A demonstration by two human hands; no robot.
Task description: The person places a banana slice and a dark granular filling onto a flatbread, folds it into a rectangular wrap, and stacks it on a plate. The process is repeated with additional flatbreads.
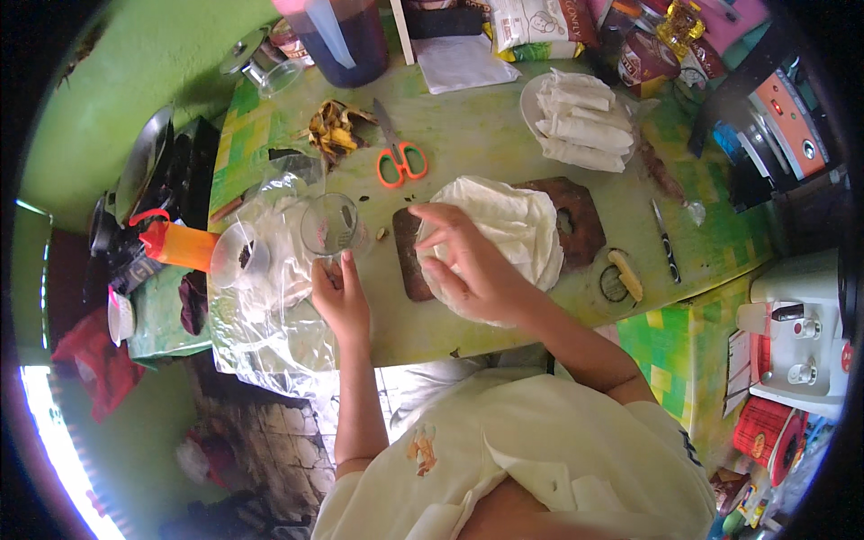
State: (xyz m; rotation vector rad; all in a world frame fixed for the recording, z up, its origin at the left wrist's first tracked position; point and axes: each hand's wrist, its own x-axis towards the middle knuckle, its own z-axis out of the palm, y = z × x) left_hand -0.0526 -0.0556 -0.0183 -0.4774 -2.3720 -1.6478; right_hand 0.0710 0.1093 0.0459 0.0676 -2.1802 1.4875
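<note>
Wrappers (504, 225), thin and white, sit stacked on the brown cutting board (576, 216) at the middle of the green table (477, 135). Right hand (468, 265) lies over the stack's near-left edge, fingers spread and curled, fingertips picking at the top sheet. Left hand (340, 297) rests flat beside a clear measuring cup (329, 225), touching its base, by the crinkled plastic bag (270, 297). Looks like the peeling step, one sheet being teased off the pile. Next calls for a light pinch at the edge and a slow lift, since sheets this thin likely tear. Finished rolls (585, 121) wait on a plate beyond; orange scissors (400, 162) lie nearby.
</note>
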